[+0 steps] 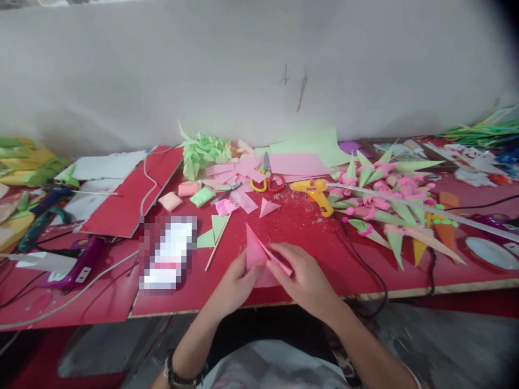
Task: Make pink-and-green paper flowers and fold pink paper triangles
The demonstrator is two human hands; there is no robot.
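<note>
Between my two hands is a sheet of pink paper [256, 254], partly folded to a point at its top. My left hand [239, 278] grips its left side, thumb pressed on the front. On the right side my right hand [298, 270] pinches a raised, folded edge. Just beyond the paper lies a small pink paper cone [268, 207]. A wooden stick [217, 243] rests beside green paper pieces [213, 233], left of my hands. Farther right sits a yellow glue gun [314, 194] with a long clear glue stick in its back.
Scissors [266, 175] lie on pink paper strips at the back. Several finished paper cones with pink trim [389, 200] are heaped at right. A blurred-out phone-like object [170, 254] lies at left. Cables run across the red table [194, 302], and a white dish [490, 254] stands far right.
</note>
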